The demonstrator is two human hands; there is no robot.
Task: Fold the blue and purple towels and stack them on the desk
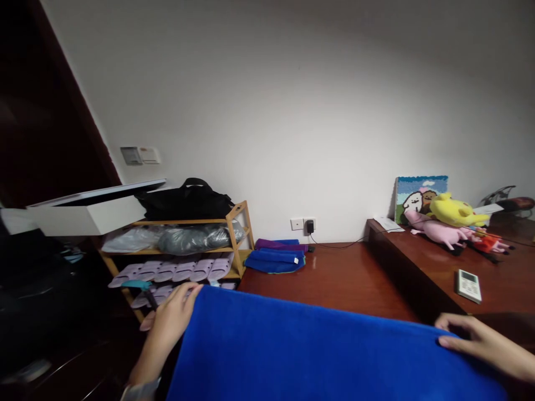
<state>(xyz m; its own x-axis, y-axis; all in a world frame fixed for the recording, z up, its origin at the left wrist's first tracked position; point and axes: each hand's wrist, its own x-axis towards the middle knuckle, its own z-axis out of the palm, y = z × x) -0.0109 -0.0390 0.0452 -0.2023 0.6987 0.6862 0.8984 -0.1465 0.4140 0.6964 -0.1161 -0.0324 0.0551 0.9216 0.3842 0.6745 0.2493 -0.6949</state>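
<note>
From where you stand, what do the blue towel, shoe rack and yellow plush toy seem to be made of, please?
Blue towel: matte cloth, perhaps microfibre, from its fine, sheenless surface.
Shoe rack: smooth wood or bamboo, judging by its honey colour.
Yellow plush toy: probably soft, matte fabric, given its padded, rounded shape.

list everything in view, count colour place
held cloth: 1, blue, front
folded cloths: several, blue and purple, low brown surface
rack: 1, light brown, left
slippers: many, lilac, rack
plastic-wrapped items: some, greyish, rack
bag: 1, black, rack top
box: 1, white, left of bag
plug: 1, black, wall
picture: 1, multicoloured, against wall
cabinet: 1, brown, right
plush toys: several, yellow and pink, cabinet
remote: 1, white, cabinet
left hand: 1, holding cloth, left
right hand: 1, holding cloth, right
</note>
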